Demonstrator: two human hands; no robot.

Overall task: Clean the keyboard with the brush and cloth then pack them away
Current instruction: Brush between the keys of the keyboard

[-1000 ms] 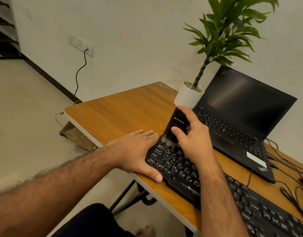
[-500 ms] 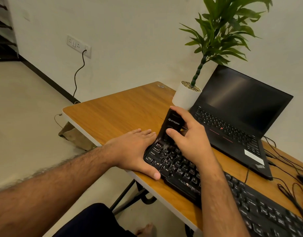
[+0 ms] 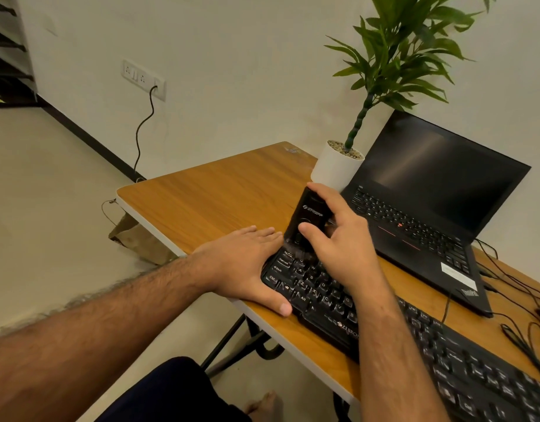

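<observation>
Brush (image 3: 308,217) is down on the keyboard (image 3: 317,287), bristles pressed into the top row at the keyboard's left end, black body tilted up and away toward the white plant pot (image 3: 334,169) just behind it, and the right hand (image 3: 341,242) is wrapped round that body, thumb across the front, fingers behind; left hand (image 3: 247,266) lies flat and open on the counter (image 3: 207,202), palm down, butted against the keyboard's left edge with the thumb hooked along its near corner to pin it. The step looks like the brushing pass, early in the job, and no cloth is in sight. To do it well, I'd judge: keep the bristles angled into the gaps between keys, short light flicks away from the body so dust leaves the keyboard and not toward the laptop (image 3: 420,214) just beyond it, and keep that bracing palm firm so the board doesn't slide
</observation>
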